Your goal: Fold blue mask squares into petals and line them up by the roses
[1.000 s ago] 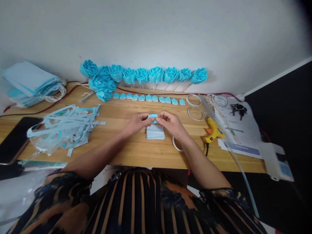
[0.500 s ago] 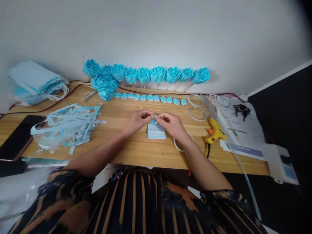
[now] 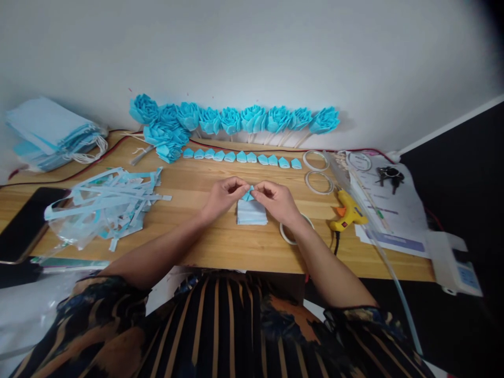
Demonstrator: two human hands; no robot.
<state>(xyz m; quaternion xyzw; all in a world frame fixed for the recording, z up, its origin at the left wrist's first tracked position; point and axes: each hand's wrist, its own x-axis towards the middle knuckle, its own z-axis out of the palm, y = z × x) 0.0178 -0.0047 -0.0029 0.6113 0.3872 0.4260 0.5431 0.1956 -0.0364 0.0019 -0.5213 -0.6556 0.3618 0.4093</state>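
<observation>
Head view, landmark = stack of pale folded pieces (image 3: 252, 213) on table (image 3: 220, 244). Small folded blue piece (image 3: 248, 196) sits at the stack's far edge, between the two hands. Can't tell if it touches the stack or is held just above.

Left hand (image 3: 227, 197): fingers closed, pinching the piece from its left/upper side. Right hand (image 3: 275, 199): fingers closed, pinching its right side. Fingertips nearly meet; piece is within both grips, neither hand clearly nearer. It looks roughly as wide as tall, with a slanted crease; long axis not readable, mostly hidden by thumbs.

Around the stack: row of small pointed blue pieces (image 3: 240, 156) beyond it, blue flowers (image 3: 254, 119) farther, against wall. Strip pile (image 3: 118, 202) well left. Tape ring (image 3: 282, 231) near-right, partly under right forearm; yellow glue gun (image 3: 347, 211) farther right.
</observation>
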